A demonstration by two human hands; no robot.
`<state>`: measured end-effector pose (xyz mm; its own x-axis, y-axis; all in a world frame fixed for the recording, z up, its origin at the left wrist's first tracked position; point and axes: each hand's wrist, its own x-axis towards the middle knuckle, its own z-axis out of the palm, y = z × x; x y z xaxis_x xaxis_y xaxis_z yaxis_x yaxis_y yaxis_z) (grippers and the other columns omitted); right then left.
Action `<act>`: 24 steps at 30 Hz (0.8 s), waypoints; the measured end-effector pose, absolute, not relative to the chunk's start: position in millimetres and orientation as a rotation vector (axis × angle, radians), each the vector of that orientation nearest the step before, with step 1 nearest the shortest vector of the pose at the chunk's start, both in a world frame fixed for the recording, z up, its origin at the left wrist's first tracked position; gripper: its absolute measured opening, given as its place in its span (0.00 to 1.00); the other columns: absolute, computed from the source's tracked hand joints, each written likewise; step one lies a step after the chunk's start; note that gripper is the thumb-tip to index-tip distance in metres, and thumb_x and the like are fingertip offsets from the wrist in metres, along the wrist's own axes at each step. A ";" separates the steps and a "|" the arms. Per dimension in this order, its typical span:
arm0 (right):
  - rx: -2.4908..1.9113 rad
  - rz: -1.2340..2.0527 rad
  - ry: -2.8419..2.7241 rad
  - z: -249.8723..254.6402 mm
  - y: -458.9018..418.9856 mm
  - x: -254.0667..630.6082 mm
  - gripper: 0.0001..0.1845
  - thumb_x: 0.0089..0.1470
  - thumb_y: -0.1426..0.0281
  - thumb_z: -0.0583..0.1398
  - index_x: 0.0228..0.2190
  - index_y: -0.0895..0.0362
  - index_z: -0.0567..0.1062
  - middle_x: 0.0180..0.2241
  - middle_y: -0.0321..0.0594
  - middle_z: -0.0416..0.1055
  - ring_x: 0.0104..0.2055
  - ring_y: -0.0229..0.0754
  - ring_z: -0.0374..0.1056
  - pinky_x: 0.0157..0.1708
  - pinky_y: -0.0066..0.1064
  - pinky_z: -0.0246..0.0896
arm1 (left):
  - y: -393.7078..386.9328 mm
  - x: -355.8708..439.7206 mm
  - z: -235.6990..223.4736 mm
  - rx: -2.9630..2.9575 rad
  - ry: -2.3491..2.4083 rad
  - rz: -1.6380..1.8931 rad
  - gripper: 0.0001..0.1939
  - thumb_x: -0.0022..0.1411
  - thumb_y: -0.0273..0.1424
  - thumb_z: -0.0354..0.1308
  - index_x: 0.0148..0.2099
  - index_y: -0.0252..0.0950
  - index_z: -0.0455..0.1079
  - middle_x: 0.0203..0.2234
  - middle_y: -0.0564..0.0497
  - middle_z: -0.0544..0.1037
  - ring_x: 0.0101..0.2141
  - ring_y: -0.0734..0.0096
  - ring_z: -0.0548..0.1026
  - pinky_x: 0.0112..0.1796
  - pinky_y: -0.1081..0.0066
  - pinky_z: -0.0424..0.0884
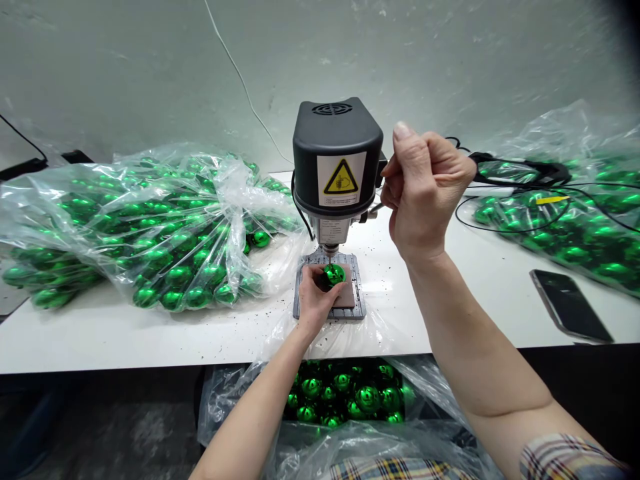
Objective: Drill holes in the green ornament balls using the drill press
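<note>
A small black bench drill press (336, 143) with a yellow warning sticker stands on the white table. Beneath its bit, a shiny green bauble (333, 274) rests on a brown pad (346, 297) over the grey metal base (359, 308). My left hand (317, 297) has thumb and fingers closed around the bauble from the left and front. To the right of the motor housing, my right hand (425, 180) is raised and curled around the press's feed lever (376, 209), most of which the fingers hide. The bit's tip meets or nearly meets the bauble's top.
A clear plastic bag of green baubles (165, 233) lies left, another bag (590, 227) right with black cables (525, 173) across it. A phone (570, 305) lies at the right front edge. Below the edge, an open bag (345, 393) holds several baubles. Dark crumbs surround the base.
</note>
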<state>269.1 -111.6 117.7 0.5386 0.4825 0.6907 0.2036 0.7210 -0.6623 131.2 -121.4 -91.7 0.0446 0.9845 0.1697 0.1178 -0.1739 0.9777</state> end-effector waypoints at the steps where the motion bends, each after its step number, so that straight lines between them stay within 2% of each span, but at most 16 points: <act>1: -0.792 0.182 -1.020 117.9 -110.9 269.5 0.24 0.59 0.60 0.61 0.16 0.55 0.64 0.15 0.29 0.53 0.17 0.29 0.49 0.19 0.29 0.47 | -120.9 131.2 -91.9 1.462 1.192 1.243 0.25 0.49 0.34 0.74 0.44 0.40 0.64 0.42 0.48 0.75 0.41 0.62 0.76 0.44 0.61 0.74; 9: -0.735 0.235 -1.038 123.4 -101.6 272.3 0.28 0.58 0.52 0.61 0.16 0.55 0.61 0.14 0.29 0.51 0.15 0.28 0.47 0.15 0.27 0.42 | -119.5 132.5 -97.3 1.430 1.142 1.280 0.25 0.48 0.32 0.74 0.43 0.39 0.64 0.45 0.46 0.76 0.43 0.62 0.77 0.45 0.61 0.75; 13: -0.745 0.319 -1.016 128.9 -92.1 275.0 0.29 0.55 0.49 0.62 0.16 0.54 0.61 0.14 0.29 0.50 0.15 0.28 0.45 0.14 0.28 0.40 | -124.1 131.2 -91.6 1.351 1.072 1.337 0.24 0.49 0.32 0.73 0.40 0.39 0.60 0.46 0.46 0.76 0.42 0.66 0.78 0.45 0.63 0.75; 16: -0.774 0.391 -1.007 134.1 -81.3 278.9 0.30 0.53 0.47 0.63 0.15 0.53 0.60 0.13 0.28 0.50 0.14 0.28 0.43 0.12 0.30 0.39 | -129.3 122.2 -81.6 1.285 1.177 1.410 0.23 0.49 0.32 0.73 0.41 0.38 0.62 0.41 0.49 0.76 0.38 0.71 0.77 0.42 0.69 0.74; 20: -0.783 0.457 -0.990 138.0 -70.8 284.0 0.30 0.49 0.50 0.67 0.13 0.52 0.58 0.13 0.29 0.49 0.14 0.29 0.42 0.11 0.31 0.37 | -129.9 99.4 -64.6 0.953 1.198 1.515 0.23 0.51 0.35 0.71 0.46 0.38 0.66 0.35 0.53 0.75 0.34 0.74 0.75 0.37 0.73 0.72; 24: -0.765 0.467 -1.007 135.5 -66.1 288.5 0.30 0.48 0.52 0.67 0.13 0.52 0.58 0.13 0.30 0.50 0.14 0.30 0.43 0.11 0.33 0.38 | -125.6 80.7 -46.7 0.518 0.979 1.355 0.17 0.55 0.36 0.68 0.43 0.34 0.69 0.36 0.48 0.78 0.36 0.68 0.78 0.37 0.68 0.77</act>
